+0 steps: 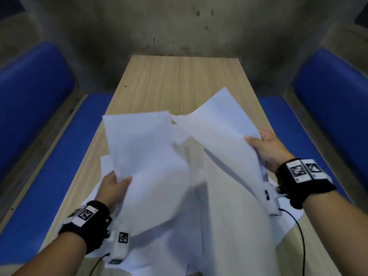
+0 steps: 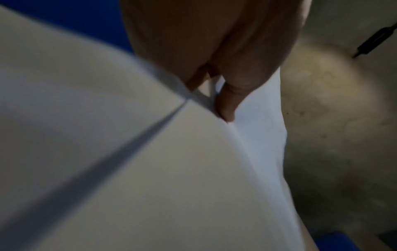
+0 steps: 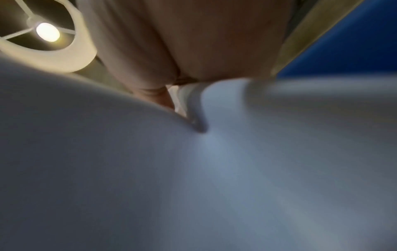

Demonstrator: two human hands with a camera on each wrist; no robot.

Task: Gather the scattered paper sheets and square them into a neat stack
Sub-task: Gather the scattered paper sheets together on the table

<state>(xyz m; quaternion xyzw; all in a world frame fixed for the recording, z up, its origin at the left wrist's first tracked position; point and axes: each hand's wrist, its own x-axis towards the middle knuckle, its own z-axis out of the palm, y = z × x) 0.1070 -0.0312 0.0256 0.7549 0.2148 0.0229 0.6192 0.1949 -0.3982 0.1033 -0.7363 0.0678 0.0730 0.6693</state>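
Observation:
Several white paper sheets (image 1: 179, 206) lie overlapped and skewed on the near half of the wooden table (image 1: 179, 76). My left hand (image 1: 114, 186) pinches the left edge of a lifted sheet (image 1: 139, 146), thumb on top. My right hand (image 1: 262, 144) grips the right edge of another raised, curling sheet (image 1: 219, 124). In the left wrist view the thumb (image 2: 227, 105) presses on white paper (image 2: 150, 169). In the right wrist view the fingers (image 3: 154, 95) clamp a bent paper edge (image 3: 214, 152). Both lifted sheets are blurred.
The narrow table has blue cushioned benches on the left (image 1: 35, 100) and right (image 1: 334, 100) and a grey wall (image 1: 179, 26) behind. The far half of the table shows bare wood. Black cables (image 1: 298, 236) trail from my wrist bands. A ceiling lamp (image 3: 47, 34) shows overhead.

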